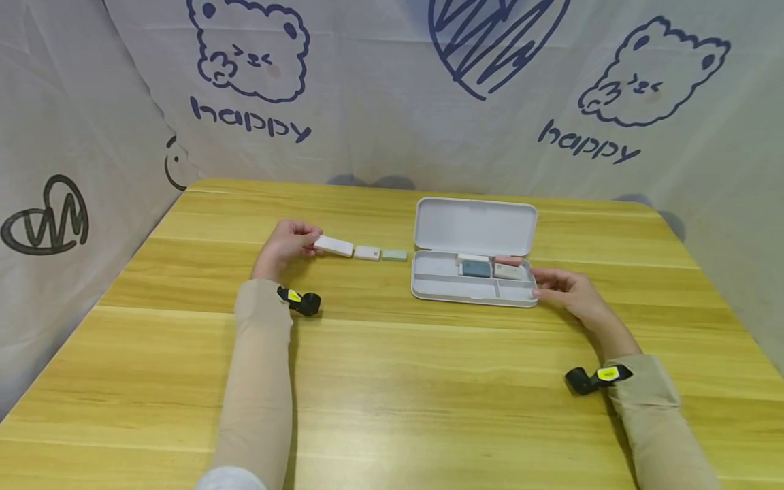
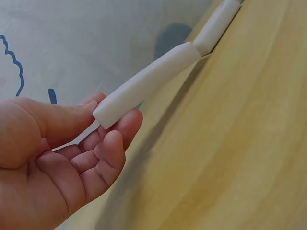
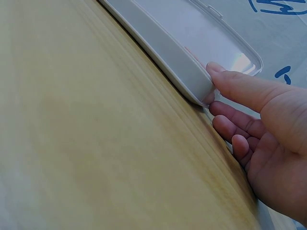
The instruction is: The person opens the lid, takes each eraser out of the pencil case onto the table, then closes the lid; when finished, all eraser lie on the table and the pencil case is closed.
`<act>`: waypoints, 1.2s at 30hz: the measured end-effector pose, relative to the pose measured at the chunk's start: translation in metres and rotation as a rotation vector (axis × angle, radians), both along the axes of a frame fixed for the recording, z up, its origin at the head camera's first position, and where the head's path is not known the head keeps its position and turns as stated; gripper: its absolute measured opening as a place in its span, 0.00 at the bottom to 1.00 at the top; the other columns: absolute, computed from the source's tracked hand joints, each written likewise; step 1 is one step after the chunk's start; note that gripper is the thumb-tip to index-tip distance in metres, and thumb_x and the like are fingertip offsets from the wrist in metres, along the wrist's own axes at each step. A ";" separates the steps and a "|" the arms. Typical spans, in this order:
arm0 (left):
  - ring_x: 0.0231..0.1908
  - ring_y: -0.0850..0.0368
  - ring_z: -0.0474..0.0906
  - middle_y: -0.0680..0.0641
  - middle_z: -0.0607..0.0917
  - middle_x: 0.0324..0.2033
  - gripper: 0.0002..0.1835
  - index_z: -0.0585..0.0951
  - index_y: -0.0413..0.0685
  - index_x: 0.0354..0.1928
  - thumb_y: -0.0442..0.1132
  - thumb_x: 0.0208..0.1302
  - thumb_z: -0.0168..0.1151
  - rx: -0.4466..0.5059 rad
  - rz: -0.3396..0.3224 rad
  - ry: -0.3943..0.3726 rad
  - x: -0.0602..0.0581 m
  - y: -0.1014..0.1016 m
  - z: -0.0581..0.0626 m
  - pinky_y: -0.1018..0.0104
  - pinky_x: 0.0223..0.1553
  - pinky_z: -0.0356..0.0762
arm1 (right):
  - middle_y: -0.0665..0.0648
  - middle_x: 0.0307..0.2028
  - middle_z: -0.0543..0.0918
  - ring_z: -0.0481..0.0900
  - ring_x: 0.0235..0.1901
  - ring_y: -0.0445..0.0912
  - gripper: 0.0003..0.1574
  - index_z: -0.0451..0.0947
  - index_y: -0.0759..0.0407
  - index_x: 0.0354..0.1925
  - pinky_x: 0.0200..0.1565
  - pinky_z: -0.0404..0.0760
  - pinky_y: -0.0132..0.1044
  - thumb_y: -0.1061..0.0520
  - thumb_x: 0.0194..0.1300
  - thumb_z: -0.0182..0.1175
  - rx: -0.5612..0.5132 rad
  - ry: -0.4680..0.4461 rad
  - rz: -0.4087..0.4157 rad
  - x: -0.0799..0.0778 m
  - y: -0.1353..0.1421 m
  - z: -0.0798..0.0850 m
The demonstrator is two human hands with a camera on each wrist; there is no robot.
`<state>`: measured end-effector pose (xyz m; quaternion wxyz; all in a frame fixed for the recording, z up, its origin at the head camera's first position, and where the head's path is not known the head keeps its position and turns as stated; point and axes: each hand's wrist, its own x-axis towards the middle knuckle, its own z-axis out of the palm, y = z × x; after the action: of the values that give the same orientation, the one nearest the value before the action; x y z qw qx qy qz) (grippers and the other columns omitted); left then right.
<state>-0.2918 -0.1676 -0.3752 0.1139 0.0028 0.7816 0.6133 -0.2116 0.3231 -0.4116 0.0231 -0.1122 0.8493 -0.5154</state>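
Note:
My left hand (image 1: 286, 246) pinches the near end of a long white eraser (image 1: 333, 246) between thumb and fingers. In the left wrist view the eraser (image 2: 148, 81) slants with its held end raised off the table and its far end against a shorter white eraser (image 1: 367, 253). A pale green eraser (image 1: 394, 255) lies beyond that in the same row. At the right, my right hand (image 1: 566, 292) grips the end of a white pencil case (image 1: 453, 288), thumb at the rim and fingers by the outer wall. The case lies open, its lid (image 1: 476, 226) tipped back.
Inside the case's back compartments sit a blue eraser (image 1: 476, 269), a cream eraser (image 1: 507, 271), a pink one (image 1: 508, 260) and a white one. The wooden table (image 1: 429, 381) ends at a white cloth (image 1: 380, 102) with drawings behind it.

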 end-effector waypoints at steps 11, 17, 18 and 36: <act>0.24 0.62 0.76 0.41 0.76 0.32 0.16 0.67 0.21 0.50 0.29 0.65 0.47 0.027 -0.017 -0.053 0.000 0.000 -0.002 0.74 0.28 0.75 | 0.42 0.32 0.77 0.72 0.31 0.37 0.28 0.68 0.76 0.52 0.31 0.71 0.25 0.61 0.57 0.61 0.003 -0.003 -0.007 0.001 0.001 0.001; 0.25 0.61 0.77 0.46 0.78 0.29 0.17 0.69 0.25 0.52 0.31 0.64 0.50 -0.040 -0.018 -0.068 0.001 -0.002 0.001 0.71 0.32 0.76 | 0.42 0.32 0.77 0.71 0.31 0.38 0.28 0.68 0.76 0.52 0.31 0.71 0.25 0.60 0.57 0.61 0.012 -0.004 -0.010 0.001 0.002 0.002; 0.25 0.61 0.77 0.47 0.78 0.28 0.17 0.70 0.25 0.52 0.32 0.64 0.50 -0.058 -0.017 -0.070 0.001 -0.002 0.002 0.70 0.32 0.76 | 0.42 0.32 0.77 0.71 0.31 0.37 0.28 0.68 0.76 0.52 0.31 0.71 0.25 0.60 0.57 0.61 0.008 -0.004 -0.009 0.001 0.002 0.002; 0.25 0.61 0.76 0.42 0.79 0.31 0.18 0.69 0.24 0.51 0.32 0.63 0.51 -0.155 -0.004 -0.029 0.005 -0.009 0.008 0.70 0.33 0.76 | 0.53 0.32 0.78 0.72 0.31 0.38 0.30 0.67 0.78 0.51 0.30 0.71 0.26 0.60 0.56 0.62 -0.052 -0.010 0.014 0.004 -0.002 0.004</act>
<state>-0.2865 -0.1764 -0.3674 0.1265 -0.0133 0.8250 0.5507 -0.2073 0.3210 -0.4079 0.0280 -0.1164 0.8347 -0.5375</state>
